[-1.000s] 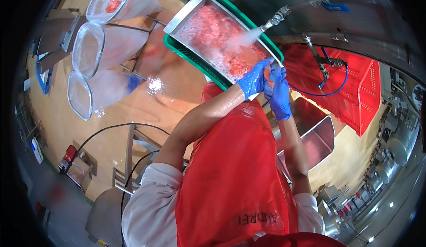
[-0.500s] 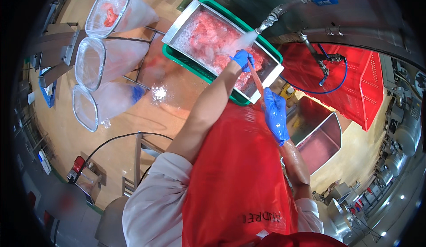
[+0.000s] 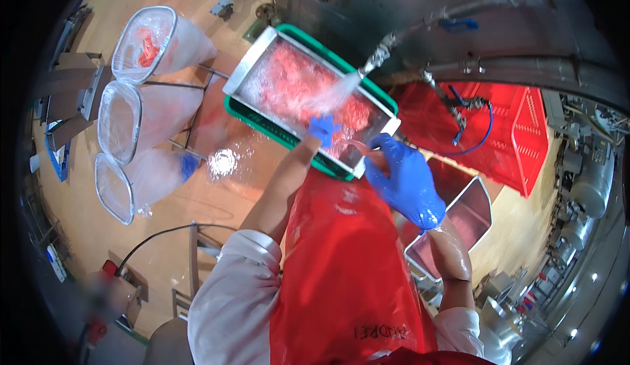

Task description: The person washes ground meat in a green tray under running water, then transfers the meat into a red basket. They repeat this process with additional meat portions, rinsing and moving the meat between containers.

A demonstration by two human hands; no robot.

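Observation:
My left hand (image 3: pixel 323 130), in a blue glove, is over the near edge of a metal tray (image 3: pixel 257 48), its fingers spread and nothing visible in them. My right hand (image 3: pixel 407 182), also gloved, is at the tray's near right corner, closed on one end of a wet pink strip (image 3: pixel 356 146). That strip slopes down into the tray; its exact kind I cannot make out. A heap of pink, stringy raw pieces (image 3: pixel 285 76) fills much of the tray in foamy water. Spray from a hose nozzle (image 3: pixel 377 55) falls onto it. A green crate (image 3: pixel 252 117) surrounds the tray.
Three clear bags on hoop frames (image 3: pixel 119 122) stand at the left, the far one with pink material inside. A large red crate (image 3: pixel 522 142) and a second valve with a blue hose (image 3: pixel 459 106) are at the right. Near my right arm is a metal bin (image 3: pixel 485 204).
My left hand has let go of the strip, spread its fingers and moved left. My right hand has turned over and come closer to the tray, keeping its hold. The whole view has shifted slightly.

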